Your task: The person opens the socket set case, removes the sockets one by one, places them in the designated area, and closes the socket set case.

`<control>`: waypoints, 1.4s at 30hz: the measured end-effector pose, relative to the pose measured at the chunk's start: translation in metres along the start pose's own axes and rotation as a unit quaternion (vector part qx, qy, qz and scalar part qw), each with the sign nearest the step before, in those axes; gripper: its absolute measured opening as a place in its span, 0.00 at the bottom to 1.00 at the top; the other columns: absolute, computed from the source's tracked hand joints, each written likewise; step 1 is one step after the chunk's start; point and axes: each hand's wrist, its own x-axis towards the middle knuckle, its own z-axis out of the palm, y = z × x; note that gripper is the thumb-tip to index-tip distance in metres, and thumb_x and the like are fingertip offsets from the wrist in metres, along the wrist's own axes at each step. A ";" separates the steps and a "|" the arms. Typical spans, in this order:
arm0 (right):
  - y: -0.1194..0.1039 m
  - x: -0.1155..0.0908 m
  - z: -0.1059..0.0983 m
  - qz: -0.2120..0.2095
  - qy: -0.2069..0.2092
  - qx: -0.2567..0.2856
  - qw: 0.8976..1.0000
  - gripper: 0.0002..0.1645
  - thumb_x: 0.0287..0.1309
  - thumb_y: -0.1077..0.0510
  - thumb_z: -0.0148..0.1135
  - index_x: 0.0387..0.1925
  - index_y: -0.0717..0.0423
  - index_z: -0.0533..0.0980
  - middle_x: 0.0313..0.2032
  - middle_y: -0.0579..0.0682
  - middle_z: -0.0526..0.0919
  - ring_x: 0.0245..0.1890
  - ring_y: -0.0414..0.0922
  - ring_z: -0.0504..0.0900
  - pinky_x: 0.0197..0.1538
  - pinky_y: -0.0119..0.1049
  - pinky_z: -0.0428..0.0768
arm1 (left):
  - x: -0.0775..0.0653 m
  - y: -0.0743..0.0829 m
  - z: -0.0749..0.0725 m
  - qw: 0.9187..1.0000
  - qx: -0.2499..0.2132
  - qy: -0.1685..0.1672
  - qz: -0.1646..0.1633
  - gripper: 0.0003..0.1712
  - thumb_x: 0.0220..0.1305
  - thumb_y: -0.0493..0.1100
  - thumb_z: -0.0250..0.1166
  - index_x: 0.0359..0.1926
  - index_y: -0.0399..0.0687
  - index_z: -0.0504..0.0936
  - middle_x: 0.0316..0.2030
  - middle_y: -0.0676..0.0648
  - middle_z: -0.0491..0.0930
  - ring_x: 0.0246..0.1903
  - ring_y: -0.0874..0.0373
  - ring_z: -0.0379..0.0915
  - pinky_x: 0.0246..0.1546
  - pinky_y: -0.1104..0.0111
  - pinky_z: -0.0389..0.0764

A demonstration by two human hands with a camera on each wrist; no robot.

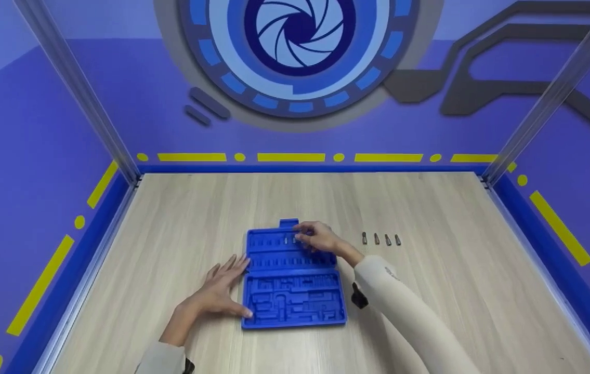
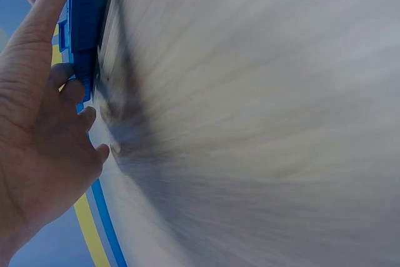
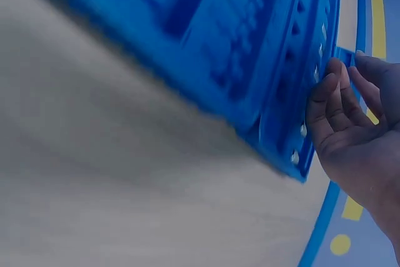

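Observation:
An unfolded blue plastic bit case [image 1: 295, 325] lies on the table, its moulded slots facing up. My left hand [image 1: 219, 292] spreads along the case's left side, the thumb on the lower edge and the fingertips by the hinge. At the upper row, my right hand [image 1: 319, 237] reaches over the case with bent fingers. In the right wrist view, small metal bits [image 3: 295, 156] sit in that row on both sides of the fingers. Whether a bit lies between the right fingertips is hidden. Several short metal bits [image 1: 377, 239] stand apart in a line right of the case.
The pale wooden table [image 1: 430, 202] is bordered by blue and purple printed walls [image 1: 118, 104] with yellow marks. Metal posts [image 1: 549, 96] rise at the back corners. A latch tab [image 1: 289, 223] sticks out from the case's far edge.

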 end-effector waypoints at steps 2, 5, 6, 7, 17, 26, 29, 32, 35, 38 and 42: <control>-0.002 0.005 0.007 0.007 -0.002 0.017 1.000 0.22 0.73 0.62 0.57 0.64 0.66 0.75 0.40 0.61 0.84 0.29 0.43 0.81 0.30 0.31 0.81 | -0.002 0.000 0.000 1.000 -0.004 0.003 -0.004 0.80 0.35 0.66 0.84 0.81 0.40 0.50 0.80 0.34 0.48 0.80 0.31 0.37 0.75 0.30 0.37; 0.003 0.015 0.017 0.006 0.002 0.019 1.000 0.21 0.72 0.62 0.58 0.62 0.66 0.76 0.38 0.58 0.84 0.26 0.38 0.78 0.28 0.27 0.79 | -0.006 -0.002 0.002 1.000 -0.012 0.004 -0.013 0.80 0.35 0.66 0.85 0.81 0.40 0.50 0.80 0.35 0.47 0.80 0.32 0.37 0.74 0.31 0.36; 0.003 0.017 0.019 0.004 0.006 0.010 1.000 0.20 0.72 0.62 0.58 0.62 0.66 0.77 0.38 0.58 0.85 0.26 0.37 0.77 0.28 0.26 0.78 | -0.007 -0.003 0.003 1.000 -0.014 0.005 -0.016 0.80 0.34 0.66 0.85 0.81 0.40 0.50 0.80 0.35 0.47 0.80 0.32 0.37 0.74 0.31 0.36; 0.003 0.019 0.022 -0.001 0.010 -0.001 1.000 0.20 0.72 0.62 0.58 0.61 0.66 0.77 0.39 0.58 0.85 0.25 0.37 0.77 0.27 0.26 0.77 | -0.008 -0.004 0.004 1.000 -0.016 0.006 -0.019 0.80 0.34 0.66 0.85 0.81 0.40 0.50 0.80 0.35 0.47 0.80 0.33 0.36 0.74 0.31 0.36; 0.002 0.026 0.033 -0.030 0.053 -0.126 0.990 0.16 0.68 0.62 0.63 0.53 0.66 0.82 0.39 0.58 0.87 0.27 0.39 0.77 0.33 0.31 0.78 | -0.006 0.000 0.002 1.000 -0.016 0.009 -0.009 0.79 0.34 0.66 0.85 0.80 0.40 0.51 0.80 0.34 0.48 0.80 0.32 0.38 0.74 0.30 0.38; 0.001 0.024 0.037 0.011 0.103 -0.166 0.981 0.14 0.64 0.56 0.70 0.48 0.61 0.86 0.39 0.55 0.86 0.40 0.49 0.84 0.48 0.46 0.83 | 0.000 0.003 0.001 1.000 -0.013 -0.001 -0.010 0.80 0.34 0.66 0.85 0.81 0.42 0.50 0.81 0.36 0.47 0.80 0.32 0.36 0.75 0.31 0.36; -0.001 0.025 0.037 0.031 0.103 -0.163 0.981 0.16 0.64 0.55 0.71 0.48 0.61 0.86 0.42 0.56 0.87 0.43 0.49 0.85 0.49 0.47 0.84 | -0.001 0.002 0.002 1.000 -0.011 -0.001 -0.013 0.80 0.34 0.66 0.85 0.81 0.42 0.50 0.81 0.36 0.47 0.80 0.33 0.36 0.75 0.31 0.36; -0.003 0.026 0.036 0.042 0.106 -0.159 0.981 0.17 0.63 0.55 0.72 0.49 0.60 0.86 0.43 0.57 0.88 0.42 0.49 0.85 0.48 0.46 0.84 | 0.000 0.002 0.001 1.000 -0.015 0.001 -0.012 0.80 0.34 0.66 0.85 0.81 0.42 0.50 0.81 0.36 0.47 0.80 0.32 0.36 0.75 0.31 0.35; -0.001 0.027 0.035 0.033 0.107 -0.169 0.979 0.17 0.62 0.55 0.72 0.49 0.59 0.86 0.41 0.56 0.87 0.40 0.47 0.83 0.45 0.43 0.83 | 0.000 0.001 0.001 1.000 -0.016 0.004 -0.010 0.80 0.34 0.66 0.85 0.81 0.42 0.50 0.81 0.36 0.47 0.80 0.32 0.36 0.74 0.31 0.36; 0.001 0.027 0.034 0.020 0.102 -0.177 0.979 0.16 0.61 0.55 0.72 0.49 0.58 0.85 0.38 0.55 0.84 0.38 0.47 0.80 0.44 0.42 0.80 | 0.001 0.001 0.001 1.000 -0.013 0.003 -0.010 0.80 0.35 0.66 0.85 0.81 0.43 0.50 0.81 0.36 0.47 0.80 0.32 0.36 0.74 0.30 0.37; 0.002 0.027 0.034 0.009 0.093 -0.159 0.983 0.14 0.62 0.58 0.72 0.48 0.58 0.82 0.40 0.56 0.83 0.42 0.50 0.81 0.48 0.47 0.81 | 0.001 0.001 0.001 1.000 -0.012 -0.001 -0.013 0.80 0.34 0.66 0.85 0.81 0.43 0.50 0.81 0.36 0.47 0.80 0.32 0.36 0.74 0.30 0.36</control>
